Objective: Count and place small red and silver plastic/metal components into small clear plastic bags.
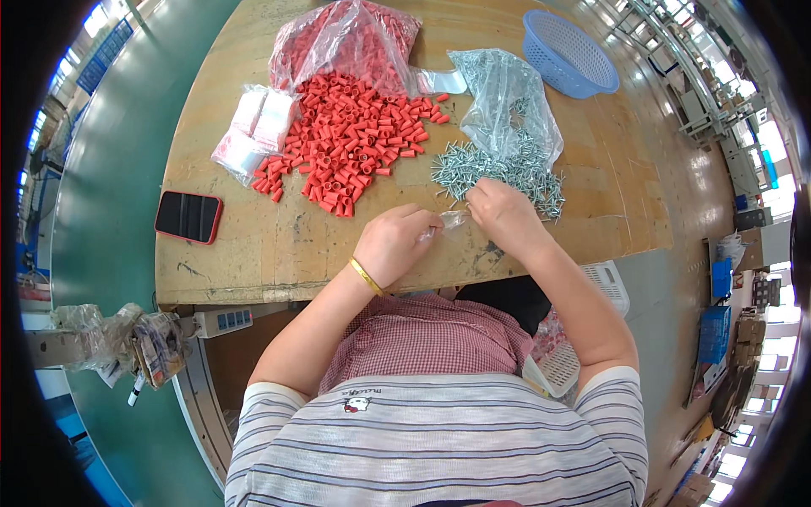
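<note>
One clear plastic bag (454, 220) sits pinched in the left hand (395, 243); the right hand (504, 215) curls at the screws' (463, 169) near edge, hold unclear.

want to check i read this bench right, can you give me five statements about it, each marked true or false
1. The phone lies left of the red pieces. True.
2. The right hand is on the phone. False: it is at the near side of the silvery screws.
3. The left hand has clear plastic in its grip. True.
4. The blue basket is between the hands. False: it is on the far right part of the table.
5. The red pieces are all bagged. False: many lie loose.
</note>
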`<state>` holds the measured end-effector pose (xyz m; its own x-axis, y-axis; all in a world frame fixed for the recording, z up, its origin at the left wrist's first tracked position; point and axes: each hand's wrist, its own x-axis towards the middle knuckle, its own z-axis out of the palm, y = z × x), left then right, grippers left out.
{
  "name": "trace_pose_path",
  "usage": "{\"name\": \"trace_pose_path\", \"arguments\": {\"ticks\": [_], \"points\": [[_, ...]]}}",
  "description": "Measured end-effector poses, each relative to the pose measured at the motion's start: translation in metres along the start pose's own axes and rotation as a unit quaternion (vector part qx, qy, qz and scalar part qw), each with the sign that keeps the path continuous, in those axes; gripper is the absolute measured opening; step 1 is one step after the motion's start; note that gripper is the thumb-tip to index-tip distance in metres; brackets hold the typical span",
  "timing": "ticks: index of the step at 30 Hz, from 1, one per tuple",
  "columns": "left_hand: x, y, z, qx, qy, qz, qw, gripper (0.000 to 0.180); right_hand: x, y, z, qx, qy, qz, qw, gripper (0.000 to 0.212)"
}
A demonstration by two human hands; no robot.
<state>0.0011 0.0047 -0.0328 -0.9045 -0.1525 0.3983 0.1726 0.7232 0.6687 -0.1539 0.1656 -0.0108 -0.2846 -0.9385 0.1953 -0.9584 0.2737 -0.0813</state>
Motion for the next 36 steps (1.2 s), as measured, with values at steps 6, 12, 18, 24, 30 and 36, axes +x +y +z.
{"name": "trace_pose_path", "arguments": {"ticks": [6, 12, 18, 24, 30, 36], "points": [[-0.003, -0.008, 0.007, -0.014, 0.033, 0.0, 0.999, 0.009, 0.006, 0.003, 0.0, 0.039, 0.054, -0.018, 0.998, 0.007], [0.0, -0.005, 0.001, 0.004, 0.038, 0.011, 0.999, 0.011, 0.012, -0.029, -0.027, 0.366, 0.058, 0.124, 0.92, 0.01], [0.002, -0.01, 0.0, 0.012, 0.036, 0.02, 0.999, 0.013, 0.02, -0.026, -0.021, 0.354, 0.069, 0.105, 0.927, 0.01], [-0.001, -0.02, 0.007, -0.014, 0.012, -0.037, 0.999, 0.012, 0.068, 0.001, 0.016, 0.239, 0.087, 0.054, 0.966, 0.012], [0.0, -0.025, 0.008, -0.032, 0.028, -0.016, 0.999, 0.013, 0.107, -0.001, 0.036, 0.056, 0.072, -0.082, 0.992, 0.012], [0.001, -0.026, 0.009, -0.046, 0.031, -0.001, 0.998, 0.014, 0.118, 0.0, 0.043, -0.054, 0.056, -0.148, 0.986, 0.015]]}}
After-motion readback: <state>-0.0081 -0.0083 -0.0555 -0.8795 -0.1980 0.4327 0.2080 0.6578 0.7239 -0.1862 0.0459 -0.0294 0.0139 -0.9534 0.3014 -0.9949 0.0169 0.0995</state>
